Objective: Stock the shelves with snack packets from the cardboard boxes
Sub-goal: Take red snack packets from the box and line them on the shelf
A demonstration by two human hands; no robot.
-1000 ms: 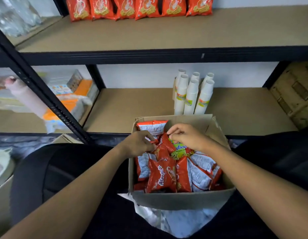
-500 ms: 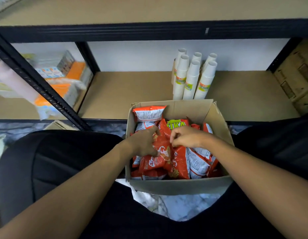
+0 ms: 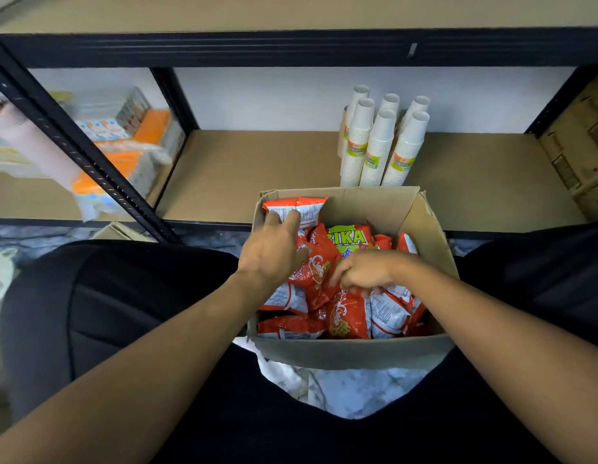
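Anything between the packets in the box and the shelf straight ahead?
Yes: paper cup stacks stand on the shelf behind the far wall of the cardboard box, ahead of the snack packets. Left of the cups the shelf board shows bare.

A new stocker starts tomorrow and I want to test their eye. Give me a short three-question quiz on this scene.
1. True or false: the paper cup stacks stand on the shelf beyond the cardboard box.
2. What touches the white-backed packet at the box's back left? A) left hand B) right hand C) neither
3. Fill in: the right hand grips red packets inside the ___.
Key: 1 true; 2 A; 3 box.
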